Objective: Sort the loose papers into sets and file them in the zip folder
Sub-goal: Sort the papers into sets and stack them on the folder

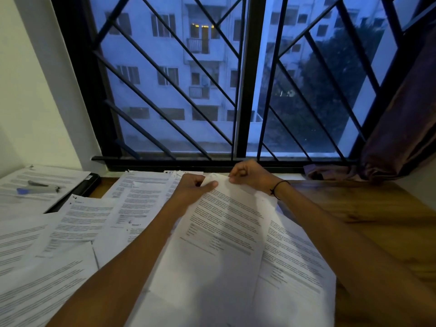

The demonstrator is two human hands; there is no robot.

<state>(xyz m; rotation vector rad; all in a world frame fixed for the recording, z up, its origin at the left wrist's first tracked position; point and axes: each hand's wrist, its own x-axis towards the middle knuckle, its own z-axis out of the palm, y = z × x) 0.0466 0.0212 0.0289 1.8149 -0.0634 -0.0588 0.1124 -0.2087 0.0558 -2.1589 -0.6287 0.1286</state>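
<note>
My left hand (193,188) pinching top edge of printed sheet (221,232), thumb lying over paper. My right hand (247,174) pinching same edge at far corner, fingers curling. Sheet lifting off wooden table (368,215), lower part resting over another page (292,258). Loose papers (77,223) lying spread at left. Stapler (40,187) sitting on stack near black folder (82,187). Zip not discernible.
</note>
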